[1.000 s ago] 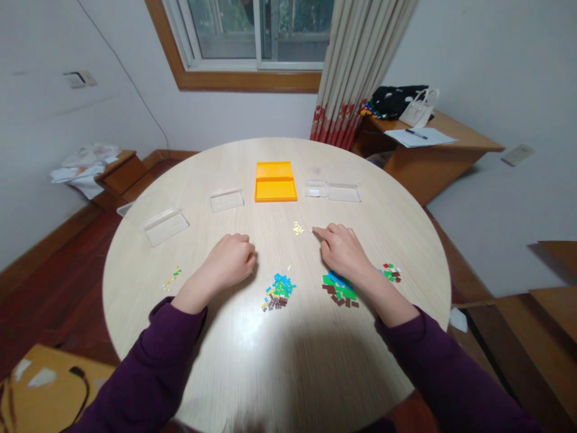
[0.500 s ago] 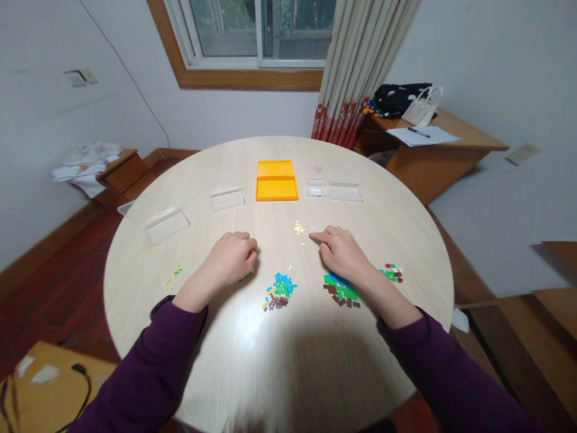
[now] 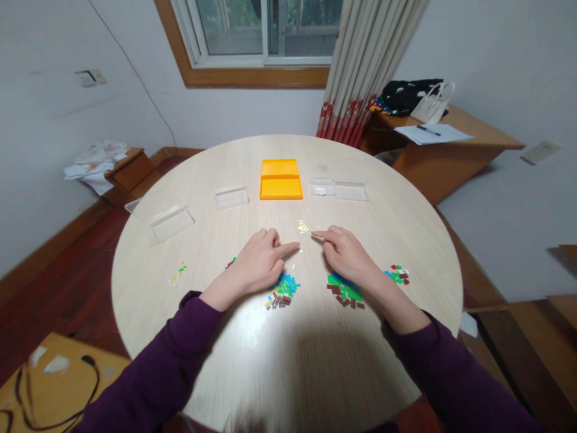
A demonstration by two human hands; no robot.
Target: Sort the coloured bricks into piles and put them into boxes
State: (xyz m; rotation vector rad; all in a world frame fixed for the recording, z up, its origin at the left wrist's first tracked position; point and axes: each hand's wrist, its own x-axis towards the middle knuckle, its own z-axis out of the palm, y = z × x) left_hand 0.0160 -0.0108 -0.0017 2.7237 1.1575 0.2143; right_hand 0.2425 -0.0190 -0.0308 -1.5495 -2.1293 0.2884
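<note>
My left hand (image 3: 264,257) points over the table with its index finger stretched out and the others curled. Its fingertip is close to a small pale yellow piece (image 3: 302,251). My right hand (image 3: 342,248) has its index finger straight too, the tip just right of a little heap of pale yellow pieces (image 3: 303,227). Neither hand shows anything held. A pile of small blue, green and brown pieces (image 3: 285,291) lies below my left hand, partly covered by it. Larger green, blue and brown tiles (image 3: 346,290) lie under my right wrist, partly hidden.
An orange open case (image 3: 280,188) stands at the back of the round table (image 3: 270,367). Clear plastic boxes (image 3: 172,224) sit left, with another box (image 3: 232,197) and box pair (image 3: 350,190) beside the case. Loose pieces (image 3: 178,273) lie left, red and green ones (image 3: 399,275) right.
My left hand has moved right, toward the pale yellow pieces, and its index finger has straightened. My right hand keeps nearly the same place by the heap. The view has shifted slightly.
</note>
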